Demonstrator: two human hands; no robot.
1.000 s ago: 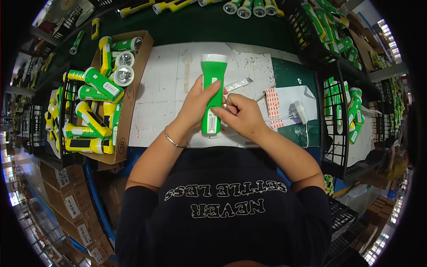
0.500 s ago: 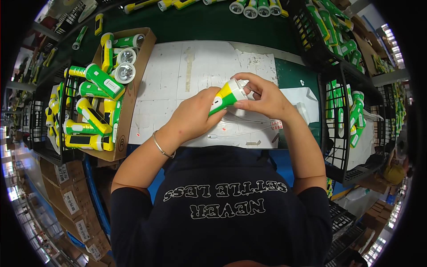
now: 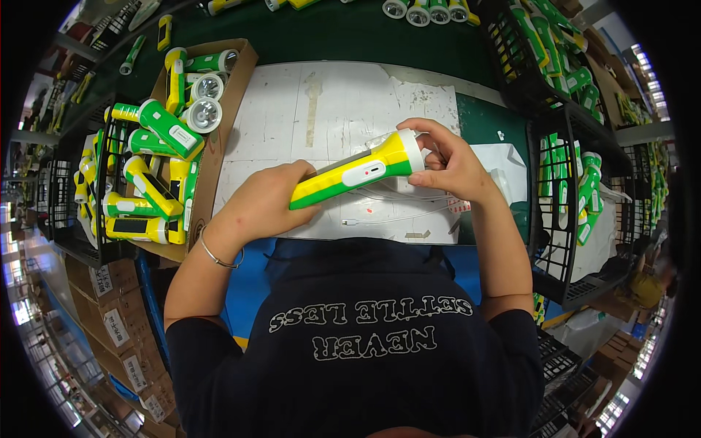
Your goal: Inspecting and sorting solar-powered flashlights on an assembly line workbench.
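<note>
Torch (image 3: pixel 354 175) is in both hands, over the table (image 3: pixel 350 44) close to its near edge, roughly mid-width, tilted, head to the right. Left hand (image 3: pixel 274 193) wraps the tail; right hand (image 3: pixel 454 166) has thumb and fingers curved round the white head rim, lens hidden from here. Reads as a stiff, light plastic shell, probably a bit slippery on the smooth faces. Best hold: narrow barrel plus flared head, which should stop a slide. Go easy on lens and dark panel (image 3: pixel 339 165), likely the scratch-prone bits. Cable plug (image 3: pixel 350 221) lies just below, by the near edge. Further: carton (image 3: pixel 232 95) of torches toward left edge, black crate (image 3: pixel 573 292) at right edge, more torches (image 3: pixel 418 14) at far edge.
</note>
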